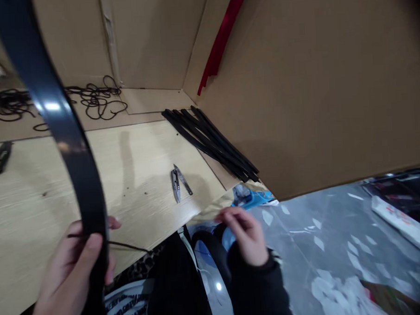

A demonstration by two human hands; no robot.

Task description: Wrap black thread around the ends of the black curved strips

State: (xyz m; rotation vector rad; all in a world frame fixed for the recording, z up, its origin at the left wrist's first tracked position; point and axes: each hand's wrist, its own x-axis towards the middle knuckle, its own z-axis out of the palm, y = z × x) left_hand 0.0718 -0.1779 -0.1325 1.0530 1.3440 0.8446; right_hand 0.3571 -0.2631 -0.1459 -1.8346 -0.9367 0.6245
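Note:
A long, glossy black strip [70,140] rises from my left hand [71,275], which is wrapped round its lower part at the table's front edge. A thin dark cord [128,246] runs across the strip at my thumb and trails to the right. My right hand [246,235] is held off the table's front edge, thumb and index finger brought together; whether anything lies between the fingertips is too small to tell. Small thread snips [175,184] and a thin metal blade [183,180] lie on the pale table [143,151] between and beyond my hands.
Several black strips [212,145] lie at the table's right edge beside a tall cardboard wall [298,102]. Tangled black cord [98,99] lies along the back. A black tool [0,158] rests at the left. A red strip [220,36] hangs on the cardboard.

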